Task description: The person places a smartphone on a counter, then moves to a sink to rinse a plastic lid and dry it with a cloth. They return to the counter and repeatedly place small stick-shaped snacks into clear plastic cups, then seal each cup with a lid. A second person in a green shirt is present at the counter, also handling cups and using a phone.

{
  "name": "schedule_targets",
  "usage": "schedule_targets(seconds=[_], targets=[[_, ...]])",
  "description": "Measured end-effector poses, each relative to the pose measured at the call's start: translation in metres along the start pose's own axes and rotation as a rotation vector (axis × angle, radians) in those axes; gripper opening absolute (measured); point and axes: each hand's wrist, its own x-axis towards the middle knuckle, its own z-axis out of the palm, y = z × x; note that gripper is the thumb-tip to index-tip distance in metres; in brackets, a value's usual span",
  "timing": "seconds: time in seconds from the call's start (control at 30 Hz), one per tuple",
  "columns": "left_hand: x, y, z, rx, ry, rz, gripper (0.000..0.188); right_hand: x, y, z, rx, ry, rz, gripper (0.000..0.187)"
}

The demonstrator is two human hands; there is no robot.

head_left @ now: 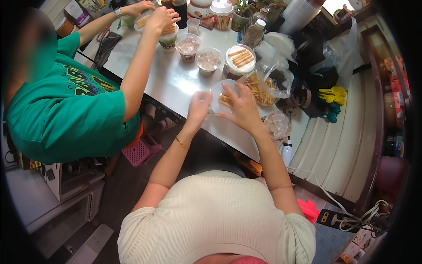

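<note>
A round translucent plastic tub (pixel 215 102) with wafer-roll sticks (pixel 225 100) showing in it sits before me at the table's near edge. My right hand (pixel 244 109) grips it from the right, thumb and fingers spread around its rim. At its left side is my left hand (pixel 199 108), fingers bent and a little blurred; whether they grip the rim is unclear. Just behind stands a white-topped cup (pixel 233 72) with several wafer rolls (pixel 241 58) laid on top. A clear bag of wafer rolls (pixel 259 90) lies to the right of the tub.
Two clear cups of ice, one nearer (pixel 208 61) and one farther (pixel 187 47), stand left of the topped cup. At left, a co-worker in a green shirt (pixel 83 114) handles another cup (pixel 169 40). A crumpled plastic cup (pixel 276 125) and yellow scoops (pixel 332 94) are at right.
</note>
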Motion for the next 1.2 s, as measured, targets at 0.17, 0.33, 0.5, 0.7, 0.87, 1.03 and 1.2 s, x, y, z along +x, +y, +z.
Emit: schedule_targets(seconds=[0.17,0.33,0.5,0.7,0.87,1.03,1.2], targets=[[0.007,-0.024,0.011,-0.019,-0.074,0.124,0.023,-0.003,0.002,0.022,-0.019,0.046,-0.002,0.086],[0.005,-0.019,0.011,-0.215,-0.180,-0.094,0.019,-0.001,0.005,0.023,0.020,0.005,0.028,0.084],[0.008,-0.025,0.010,-0.201,-0.201,-0.010,0.020,0.008,0.001,0.023,-0.058,-0.115,0.103,0.084],[0.003,-0.013,0.018,0.151,-0.108,0.069,0.024,0.011,-0.004,0.020,-0.128,-0.160,0.135,0.080],[0.013,-0.037,0.020,0.121,-0.065,0.099,0.026,0.015,-0.008,0.027,-0.179,-0.117,0.118,0.077],[0.005,-0.008,0.016,0.077,-0.188,-0.060,0.024,0.013,-0.004,0.036,-0.230,-0.110,0.142,0.078],[0.019,-0.022,0.013,0.033,-0.097,0.020,0.025,0.011,-0.002,0.035,-0.197,-0.102,0.128,0.081]])
